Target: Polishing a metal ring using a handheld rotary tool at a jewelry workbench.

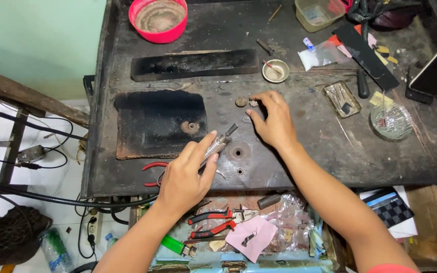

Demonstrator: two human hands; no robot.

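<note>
Dark workbench [330,151]; left hand [183,177] gripping metal torch [218,144], right hand [274,119] at small piece [253,102].

Bare worktop [299,151] lies open at the centre of the frame, from below the right hand [274,121] toward the right, as far as the small metal tray [342,98] and the glass dish [391,121] at middle right. The left hand [185,177], holding a metal torch [217,144], blocks the lower centre. Left of centre, a dark flat pad [158,119] is low enough to pass over; above it a long black block [193,64] bars the way toward the pink bowl [159,19] at top. The upper right is crowded with a plastic bag [319,54], a small bowl [275,71] and a black strip [367,53]. The open drawer [238,232] at bottom centre is full of pliers [211,217].
</note>
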